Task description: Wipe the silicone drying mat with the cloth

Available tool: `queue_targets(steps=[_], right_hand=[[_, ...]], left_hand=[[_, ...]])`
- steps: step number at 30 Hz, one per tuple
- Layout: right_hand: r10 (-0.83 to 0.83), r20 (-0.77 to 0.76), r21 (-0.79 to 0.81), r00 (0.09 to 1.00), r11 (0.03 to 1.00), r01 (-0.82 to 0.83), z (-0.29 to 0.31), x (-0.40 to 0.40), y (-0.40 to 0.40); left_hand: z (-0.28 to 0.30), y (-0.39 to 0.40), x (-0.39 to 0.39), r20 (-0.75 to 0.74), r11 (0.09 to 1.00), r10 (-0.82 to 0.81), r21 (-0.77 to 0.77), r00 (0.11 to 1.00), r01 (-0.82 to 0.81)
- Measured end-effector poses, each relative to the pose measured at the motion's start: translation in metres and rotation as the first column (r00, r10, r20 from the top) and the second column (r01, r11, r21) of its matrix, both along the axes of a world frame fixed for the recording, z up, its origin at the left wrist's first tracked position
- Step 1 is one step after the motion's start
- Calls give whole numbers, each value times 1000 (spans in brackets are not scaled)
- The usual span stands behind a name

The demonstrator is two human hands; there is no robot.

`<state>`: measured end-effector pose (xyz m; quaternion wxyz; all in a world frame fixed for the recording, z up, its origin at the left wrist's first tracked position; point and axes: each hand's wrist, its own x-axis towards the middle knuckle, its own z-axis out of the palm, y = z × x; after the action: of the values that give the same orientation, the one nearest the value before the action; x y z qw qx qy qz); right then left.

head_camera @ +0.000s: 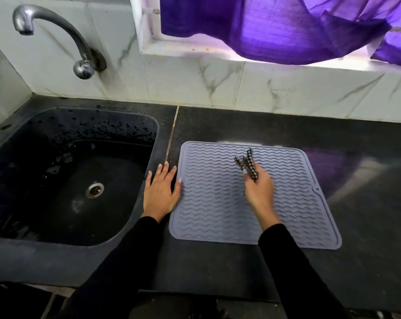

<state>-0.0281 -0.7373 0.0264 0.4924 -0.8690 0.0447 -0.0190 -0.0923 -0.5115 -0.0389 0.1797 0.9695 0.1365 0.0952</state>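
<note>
1. Seen from the head view, mid-task by the look of it: wiping under way, not finished.
2. Silicone drying mat (218, 210): grey, wavy-ribbed, flat on the dark countertop (367, 226), just right of the sink (15, 180), well short of the back wall, near edge set back from the counter's front edge.
3. Right hand (259, 192): over the middle of the mat, fingers curled round a bunched, dark patterned cloth (246, 163); slightly blurred.
4. Cloth end pointing toward the mat's far edge; touching the ribs or just above them, cannot tell.
5. Left hand (161, 192): flat, fingers straight and spread, resting on the countertop strip between sink and mat, thumb tip on the mat's left edge; probably steadying it.
6. Done so far, as a judgement only: faint glints among the ribs near the centre and front, possibly moisture; no clear line between wiped and unwiped areas.
7. Left to do, likely: passes across the right half, the front corners and the raised rim, with the cloth opened out for wider contact.
8. Nearby: a curved metal tap (56, 31) over the sink, droplets on the basin's back wall, a purple curtain (287, 26) at the window above the tiled wall.
</note>
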Motion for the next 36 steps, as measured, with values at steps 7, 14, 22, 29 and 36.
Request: queue_targets(steps=[7, 14, 22, 29, 36], right_hand=[[312, -19, -640, 950, 726, -251, -42, 6, -4], [349, -27, -532, 937, 788, -309, -25, 26, -31], [-156, -177, 278, 972, 939, 201, 4, 70, -74], [291, 16, -623, 956, 751, -218, -36, 29, -40], [308, 98, -734, 946, 664, -140, -58, 30, -38]], left_hand=[[-1, -2, 1, 21, 999, 37, 9, 999, -37], [-2, -2, 2, 38, 998, 49, 26, 998, -50], [-1, -1, 2, 34, 998, 57, 8, 998, -58], [-2, -1, 3, 36, 998, 60, 8, 998, -61], [-5, -1, 3, 68, 997, 68, 37, 995, -71]])
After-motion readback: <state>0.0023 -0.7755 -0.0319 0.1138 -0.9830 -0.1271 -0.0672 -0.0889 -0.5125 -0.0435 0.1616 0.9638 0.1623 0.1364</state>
